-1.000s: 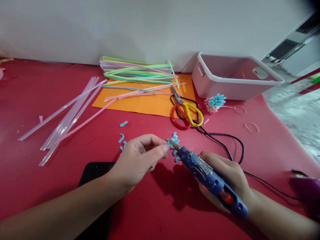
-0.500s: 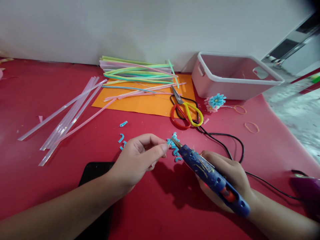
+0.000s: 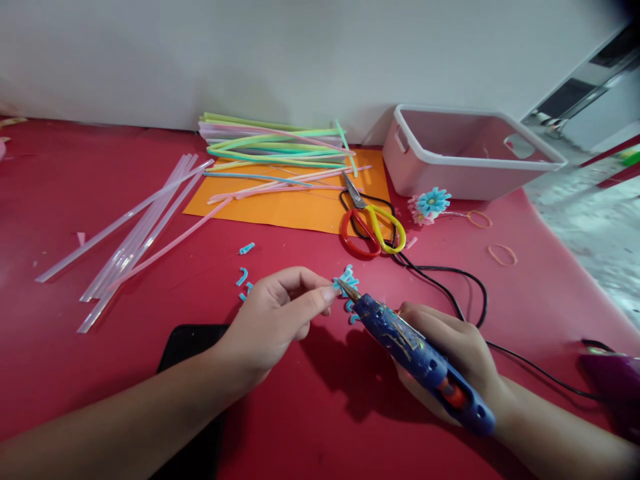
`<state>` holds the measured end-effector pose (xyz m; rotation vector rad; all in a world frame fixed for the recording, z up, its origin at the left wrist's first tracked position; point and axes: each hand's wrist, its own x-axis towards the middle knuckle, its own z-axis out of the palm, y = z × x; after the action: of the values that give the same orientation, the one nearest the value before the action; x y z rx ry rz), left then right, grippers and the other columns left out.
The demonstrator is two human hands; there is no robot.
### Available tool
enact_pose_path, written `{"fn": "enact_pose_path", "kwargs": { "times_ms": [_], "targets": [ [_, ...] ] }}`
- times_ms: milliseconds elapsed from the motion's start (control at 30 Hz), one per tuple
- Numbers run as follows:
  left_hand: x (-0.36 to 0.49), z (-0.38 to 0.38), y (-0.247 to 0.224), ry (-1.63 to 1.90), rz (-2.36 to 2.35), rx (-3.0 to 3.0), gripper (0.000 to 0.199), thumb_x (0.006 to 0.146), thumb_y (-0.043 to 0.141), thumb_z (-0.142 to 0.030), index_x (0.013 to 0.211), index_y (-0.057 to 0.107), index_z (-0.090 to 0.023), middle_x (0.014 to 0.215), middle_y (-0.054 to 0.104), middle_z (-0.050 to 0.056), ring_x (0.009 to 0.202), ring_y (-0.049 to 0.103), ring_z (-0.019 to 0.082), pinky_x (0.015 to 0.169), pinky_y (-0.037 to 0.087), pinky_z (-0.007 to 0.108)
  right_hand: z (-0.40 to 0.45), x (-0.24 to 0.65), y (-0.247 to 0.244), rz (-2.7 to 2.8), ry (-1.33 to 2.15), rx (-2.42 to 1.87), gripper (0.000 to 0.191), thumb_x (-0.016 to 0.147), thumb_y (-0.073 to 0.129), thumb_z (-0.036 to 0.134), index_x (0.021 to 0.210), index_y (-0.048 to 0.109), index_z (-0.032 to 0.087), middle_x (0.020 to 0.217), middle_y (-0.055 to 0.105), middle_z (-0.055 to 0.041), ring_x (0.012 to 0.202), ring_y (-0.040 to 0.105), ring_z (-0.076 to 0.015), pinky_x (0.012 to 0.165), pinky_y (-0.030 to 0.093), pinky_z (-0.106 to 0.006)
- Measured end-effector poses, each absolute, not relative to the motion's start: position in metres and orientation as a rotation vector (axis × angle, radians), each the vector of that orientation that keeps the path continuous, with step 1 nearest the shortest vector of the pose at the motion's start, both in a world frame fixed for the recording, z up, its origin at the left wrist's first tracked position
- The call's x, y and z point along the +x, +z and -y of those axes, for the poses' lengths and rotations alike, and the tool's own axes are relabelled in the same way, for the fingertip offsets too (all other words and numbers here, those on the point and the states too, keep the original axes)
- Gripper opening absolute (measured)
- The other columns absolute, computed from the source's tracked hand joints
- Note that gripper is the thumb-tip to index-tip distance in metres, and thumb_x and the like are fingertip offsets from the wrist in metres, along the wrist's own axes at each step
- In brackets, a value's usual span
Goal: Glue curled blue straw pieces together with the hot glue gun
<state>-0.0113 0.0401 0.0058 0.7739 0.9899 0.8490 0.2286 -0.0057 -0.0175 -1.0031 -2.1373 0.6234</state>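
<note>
My right hand (image 3: 450, 353) is wrapped round a blue hot glue gun (image 3: 410, 347), its metal nozzle aimed up and to the left. Between the thumb and fingers of my left hand (image 3: 285, 310) is a small light-blue pipe cleaner piece (image 3: 338, 285), partly hidden by the thumb. The nozzle tip meets or nearly meets this piece; I cannot tell whether they touch. Behind the nozzle, cut blue pipe cleaner bits (image 3: 354, 319) lie on the red table (image 3: 300, 413). More curled blue bits (image 3: 243, 276) are left of my left hand.
Scissors (image 3: 373, 230) with red and yellow handles lie by an orange sheet (image 3: 270, 212) and pipe cleaners (image 3: 275, 143). Glue sticks (image 3: 140, 233) are at left. A pink bin (image 3: 450, 177), a fluffy flower (image 3: 433, 201), a black cord (image 3: 465, 272) and a black phone-like slab (image 3: 187, 340) surround my hands.
The glue gun has shifted slightly left, its nozzle tip now closer to my left fingertips. My left hand stays almost still.
</note>
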Motion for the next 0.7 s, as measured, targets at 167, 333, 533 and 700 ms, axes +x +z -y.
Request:
{"fn": "enact_pose_path", "kwargs": {
  "times_ms": [167,333,533,700],
  "targets": [
    [-0.0109,-0.0405,0.0072,0.843,-0.999,0.779,0.014,0.080,0.076,-0.020,0.069,0.068,-0.017,0.060,0.059,-0.006,0.045,0.037,0.001,0.041,0.027,0.012,0.0063,0.2283,-0.0162,2.145,0.626,-0.998,0.021,0.078,0.065,0.013,0.091,0.053,0.024,0.072,0.053,0.0022,0.056,0.047,-0.0124,0.050,0.037,-0.024],
    [-0.0112,-0.0395,0.0076,0.847,-0.986,0.773,0.014,0.080,0.075,-0.019,0.069,0.068,-0.017,0.059,0.058,-0.007,0.045,0.036,0.001,0.041,0.027,0.013,0.0059,0.2266,-0.0133,2.152,0.626,-0.978,0.022,0.078,0.064,0.012,0.093,0.052,0.024,0.072,0.053,0.0018,0.057,0.049,-0.0130,0.051,0.039,-0.024],
    [-0.0114,-0.0389,0.0066,0.843,-0.981,0.787,0.015,0.081,0.075,-0.020,0.069,0.066,-0.016,0.058,0.056,-0.007,0.044,0.036,0.000,0.042,0.026,0.013,0.0044,0.2266,-0.0128,2.160,0.618,-0.964,0.022,0.079,0.063,0.011,0.093,0.052,0.024,0.070,0.051,0.0019,0.056,0.047,-0.0128,0.049,0.036,-0.025],
    [-0.0108,-0.0397,0.0073,0.845,-0.995,0.798,0.016,0.079,0.075,-0.021,0.069,0.065,-0.016,0.060,0.058,-0.006,0.044,0.036,0.001,0.042,0.024,0.015,0.0059,0.2294,-0.0161,2.129,0.636,-0.969,0.022,0.079,0.064,0.013,0.094,0.053,0.024,0.073,0.052,0.0017,0.058,0.049,-0.0123,0.051,0.040,-0.023]
  ]
}}
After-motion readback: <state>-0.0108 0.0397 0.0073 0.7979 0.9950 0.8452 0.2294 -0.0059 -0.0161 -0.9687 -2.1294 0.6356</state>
